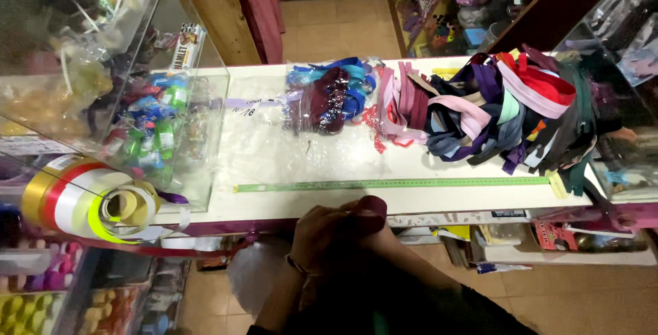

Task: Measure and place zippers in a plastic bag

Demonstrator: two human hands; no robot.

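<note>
Because both hands are bunched together just below the near edge of the counter [411,201], over open floor, whatever they grip could slip and drop out of sight under the shelving; that is a judgement from how low and close to the body they work. The left hand [319,235] is curled closed, fingers folded round the lower part of a dark maroon roll [369,213] of what looks like fabric or tape. The right hand [373,242] is mostly hidden in shadow behind it, pressed against the same roll; it seems closed on it too, though its fingers cannot be made out clearly. The roll's rounded top just overlaps the counter's near edge, about midway along.

Just beyond, a green measuring tape [391,184] lies flat along the near edge; a careless lift of the roll could drag it off. At the near left corner sits a stack of ribbon spools [82,201] in gold, red, white and yellow, beside a clear display case [137,88].

Farther back, a clear bag of blue and maroon zippers [329,95] rests mid-counter, and a loose heap of many-coloured zippers [507,112] fills the far right, some ends hanging towards the right edge, where they might snag or slide.
</note>
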